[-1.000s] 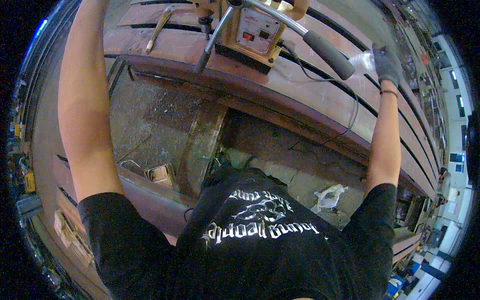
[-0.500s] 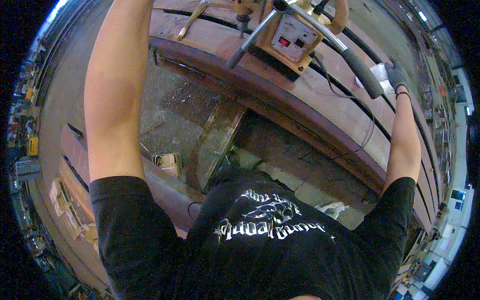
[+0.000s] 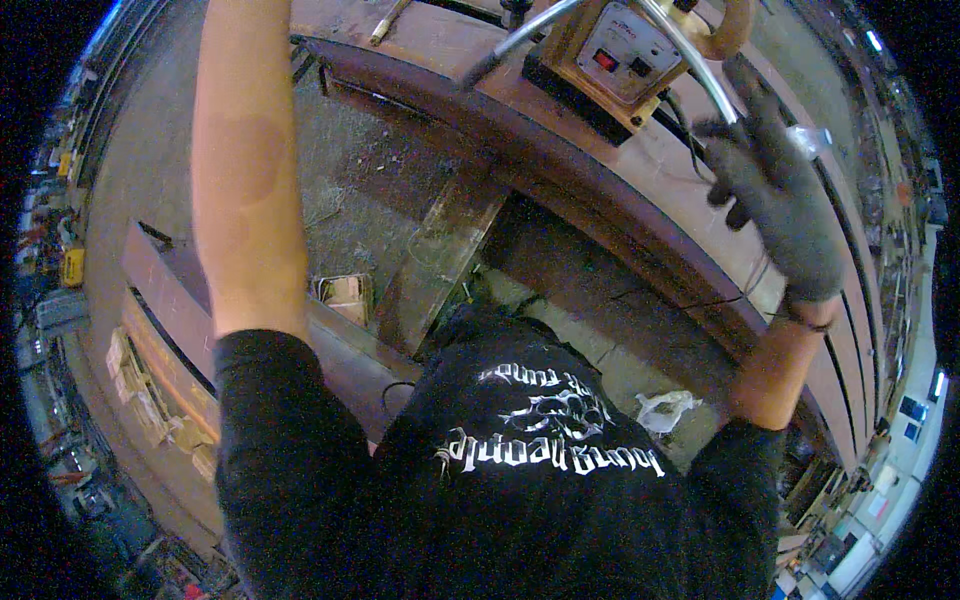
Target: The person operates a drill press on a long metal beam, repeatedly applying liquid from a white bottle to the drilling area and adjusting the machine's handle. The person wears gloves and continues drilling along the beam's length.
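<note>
My right hand [image 3: 770, 190], in a dark grey glove, is raised over the steel beam with its fingers apart and bent. It overlaps the end of a chrome lever [image 3: 705, 70] on a yellow drilling machine [image 3: 610, 65]; the lever's black grip cannot be told apart from the glove. A clear, whitish plastic thing, perhaps a bottle [image 3: 810, 140], shows just past the glove. Whether the two touch is unclear. My left forearm [image 3: 245, 170] stretches forward past the upper edge, so my left hand is out of the picture.
The machine stands on a long brown steel beam [image 3: 450, 100] that curves across the view. A brush handle [image 3: 388, 22] lies on it. A black cable [image 3: 725, 300] trails over the right part. Below are an open cardboard box [image 3: 345, 295], a crumpled plastic bag [image 3: 665, 410] and another beam [image 3: 165, 290].
My right hand has left the whitish object, moving nearer to me and over the lever's end. The machine now appears farther up and right. The left arm still reaches forward.
</note>
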`<state>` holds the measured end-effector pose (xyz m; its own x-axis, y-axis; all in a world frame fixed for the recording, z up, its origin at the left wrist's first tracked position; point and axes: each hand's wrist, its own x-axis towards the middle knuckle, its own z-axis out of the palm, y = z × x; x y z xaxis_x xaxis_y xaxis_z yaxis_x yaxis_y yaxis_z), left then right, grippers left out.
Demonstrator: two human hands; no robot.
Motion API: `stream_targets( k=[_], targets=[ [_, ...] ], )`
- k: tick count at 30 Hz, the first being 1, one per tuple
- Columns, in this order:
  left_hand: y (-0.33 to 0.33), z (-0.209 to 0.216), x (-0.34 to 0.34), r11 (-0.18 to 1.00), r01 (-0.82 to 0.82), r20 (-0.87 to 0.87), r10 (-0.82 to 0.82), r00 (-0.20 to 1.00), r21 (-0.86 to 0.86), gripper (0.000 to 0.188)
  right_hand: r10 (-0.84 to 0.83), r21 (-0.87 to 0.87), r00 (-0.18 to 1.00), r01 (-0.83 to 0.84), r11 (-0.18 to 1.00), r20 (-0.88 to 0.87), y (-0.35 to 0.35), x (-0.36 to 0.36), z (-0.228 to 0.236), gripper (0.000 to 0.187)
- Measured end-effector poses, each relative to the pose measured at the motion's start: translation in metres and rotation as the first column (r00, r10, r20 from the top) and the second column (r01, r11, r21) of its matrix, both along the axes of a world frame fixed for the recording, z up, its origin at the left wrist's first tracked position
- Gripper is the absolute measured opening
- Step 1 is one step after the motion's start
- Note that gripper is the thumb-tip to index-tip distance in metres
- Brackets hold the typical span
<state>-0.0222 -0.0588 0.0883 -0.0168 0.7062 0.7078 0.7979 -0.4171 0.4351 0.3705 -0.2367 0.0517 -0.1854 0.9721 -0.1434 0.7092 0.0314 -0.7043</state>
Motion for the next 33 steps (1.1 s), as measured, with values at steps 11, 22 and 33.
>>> stream_targets(
  k=[11,22,33],
  targets=[
    [-0.086,-0.247,-0.018,0.958,-0.185,0.585,0.280,0.761,-0.218,0.036,0.093,0.271,0.995,-0.082,0.959,-0.026,0.110,-0.155,-0.262,0.072],
    [-0.086,-0.174,0.000,0.980,-0.198,0.471,0.183,0.863,-0.017,0.034,-0.213,0.566,0.974,0.220,0.794,-0.080,0.000,-0.037,-0.224,0.032],
    [0.043,0.036,-0.001,0.991,0.124,-0.673,-0.124,0.729,-0.049,0.043,0.058,0.783,0.870,0.410,0.468,-0.490,0.009,0.067,-0.085,0.030]
  ],
)
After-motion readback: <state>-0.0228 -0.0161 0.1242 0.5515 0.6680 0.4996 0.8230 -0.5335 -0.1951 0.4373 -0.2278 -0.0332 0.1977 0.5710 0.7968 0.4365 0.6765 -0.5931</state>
